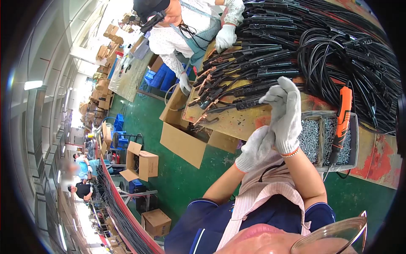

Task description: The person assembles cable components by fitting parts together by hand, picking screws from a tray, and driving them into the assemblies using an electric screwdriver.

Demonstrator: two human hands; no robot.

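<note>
My left hand (255, 149), in a white glove, rests against the heel of my right hand; its fingers look loosely stretched and are partly hidden. My right hand (288, 114), also gloved, is raised with its fingers extended and slightly curved, holding nothing. Both are over the front edge of the worktable (226, 122). Just beyond them lie black cable assemblies (270, 72) with copper-coloured ends. Right of my right hand is a grey bin (354, 146) of small silvery screws (310, 137), with an orange and black power screwdriver (344, 110) lying across it.
A coil of black cable (321, 59) lies at the table's back right. Across the corner, a co-worker (186, 31) has one gloved hand on the cables and one at an open cardboard box (182, 144) beside the table. Another open box (146, 165) stands on the green floor.
</note>
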